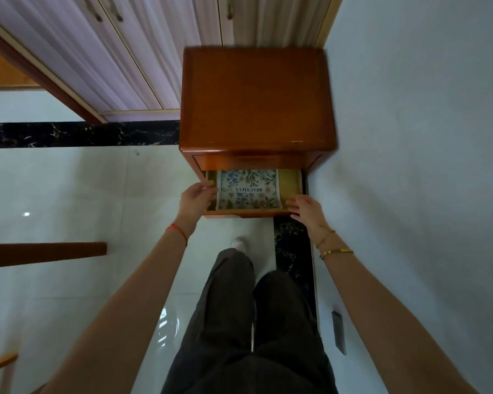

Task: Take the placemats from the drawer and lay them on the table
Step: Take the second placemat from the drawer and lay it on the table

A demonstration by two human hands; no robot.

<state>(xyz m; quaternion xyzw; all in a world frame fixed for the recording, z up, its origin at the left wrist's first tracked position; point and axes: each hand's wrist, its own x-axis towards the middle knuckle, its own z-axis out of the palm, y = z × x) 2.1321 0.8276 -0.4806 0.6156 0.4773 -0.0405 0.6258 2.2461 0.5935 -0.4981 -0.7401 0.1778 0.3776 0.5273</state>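
A flowered placemat (pixel 249 189) with printed lettering lies flat in the open drawer (pixel 292 183) of a brown wooden cabinet (pixel 256 100). Whether more mats lie beneath it is hidden. My left hand (pixel 195 196) reaches over the drawer's left side, fingers apart, its fingertips at the mat's left edge. My right hand (pixel 303 207) hovers at the drawer's front right corner, fingers spread, close to the mat's right edge. Neither hand holds anything.
The cabinet stands against a white wall (pixel 416 166) on the right. White wardrobe doors (pixel 125 52) rise behind it to the left. The floor is glossy white tile with a black marble strip (pixel 77 134). A wooden edge (pixel 43 253) juts in at left. My legs (pixel 256 322) stand below the drawer.
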